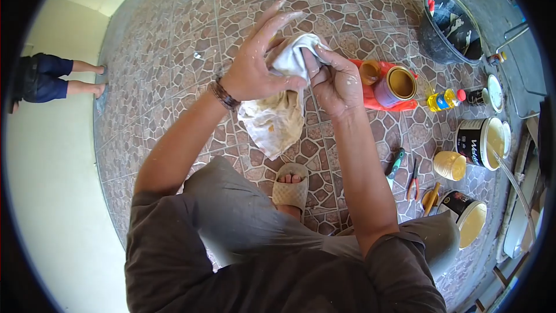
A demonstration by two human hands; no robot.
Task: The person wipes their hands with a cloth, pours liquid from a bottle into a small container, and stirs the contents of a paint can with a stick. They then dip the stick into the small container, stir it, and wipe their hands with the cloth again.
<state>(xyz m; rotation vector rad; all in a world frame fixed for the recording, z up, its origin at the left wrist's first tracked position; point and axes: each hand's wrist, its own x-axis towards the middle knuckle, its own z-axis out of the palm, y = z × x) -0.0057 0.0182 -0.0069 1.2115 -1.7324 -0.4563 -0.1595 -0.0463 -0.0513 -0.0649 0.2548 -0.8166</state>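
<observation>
A white cloth rag [272, 122] with yellowish stains hangs between my two hands above the tiled floor. My right hand [341, 84] grips its upper part, fingers bent and thumb pressed on the fabric. My left hand [258, 61] has its fingers stretched out and apart, the cloth lying against its palm and thumb. Pale paint specks mark both hands. A beaded bracelet [225, 94] circles my left wrist. Right of my right hand, an opened paint can [398, 86] and a smaller brownish container [369, 72] stand on red plastic [411, 105].
At the right are a black bucket [425, 37], a yellow bottle [441, 101], paint tubs [469, 139] [457, 206], a yellowish jar [449, 165], pliers [413, 182] and a green-handled tool [396, 162]. Another person's legs [84, 78] show at far left.
</observation>
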